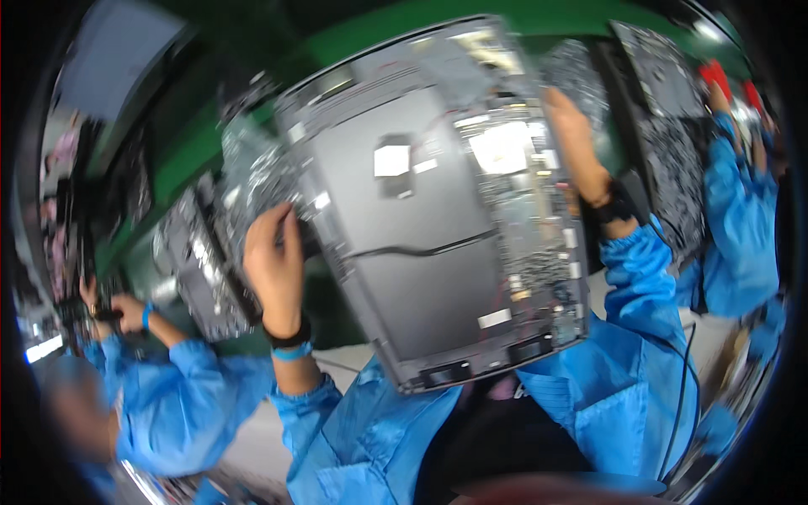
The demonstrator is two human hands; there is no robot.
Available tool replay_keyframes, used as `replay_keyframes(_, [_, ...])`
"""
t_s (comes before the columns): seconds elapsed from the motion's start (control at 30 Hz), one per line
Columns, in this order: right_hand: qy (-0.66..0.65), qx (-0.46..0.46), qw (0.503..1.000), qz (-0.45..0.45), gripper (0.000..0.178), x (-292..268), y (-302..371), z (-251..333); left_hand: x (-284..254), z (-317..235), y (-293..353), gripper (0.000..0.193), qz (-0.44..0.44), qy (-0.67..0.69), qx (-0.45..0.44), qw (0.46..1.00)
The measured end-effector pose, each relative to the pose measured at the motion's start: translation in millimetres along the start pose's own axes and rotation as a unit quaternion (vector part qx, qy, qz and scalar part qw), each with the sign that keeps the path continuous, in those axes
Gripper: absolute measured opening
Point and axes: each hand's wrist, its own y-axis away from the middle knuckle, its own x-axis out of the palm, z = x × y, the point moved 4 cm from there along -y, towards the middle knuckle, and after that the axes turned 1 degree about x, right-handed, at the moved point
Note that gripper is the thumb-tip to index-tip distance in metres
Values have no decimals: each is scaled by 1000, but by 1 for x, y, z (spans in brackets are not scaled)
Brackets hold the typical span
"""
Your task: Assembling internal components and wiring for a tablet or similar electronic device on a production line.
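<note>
A large, flat grey device housing [421,286], opened on its inner side, is raised and tilted in front of my chest. A circuit board [526,219] runs down its right part, and a black cable [421,250] crosses its grey panels. My right hand [574,135] grips the housing's upper right edge, its fingertips partly hidden. Beside the left edge, my left hand [275,265] has curled fingers with thumb and forefinger close together. Blur hides whether it pinches something or touches the edge. Black bands circle both wrists; the left also has a blue one.
Crumpled clear plastic [257,160] lies left of the housing, near another wrapped device [206,269]. More device parts [665,109] stand at the right on the green bench [370,29]. Co-workers in blue sleeves work at left [181,412] and right [741,236].
</note>
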Motion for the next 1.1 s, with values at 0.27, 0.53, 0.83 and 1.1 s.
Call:
replay_keyframes(0.27, [-43, 19, 999, -2, 21, -17, 4, 20, 3, -14, -4, 10, 17, -8, 115, 993])
replay_keyframes(0.53, [-269, 127, 954, -32, 12, -74, -42, 22, 28, -19, -22, 13, 52, -48, 127, 989])
replay_keyframes(0.83, [-158, -65, 977, 128, 13, -114, -129, 95, 37, -19, -20, 16, 48, -54, 118, 990])
replay_keyframes(1.1, [-111, 34, 970, 211, 20, -103, -140, 90, 35, -5, -16, 20, -1, 69, 17, 997])
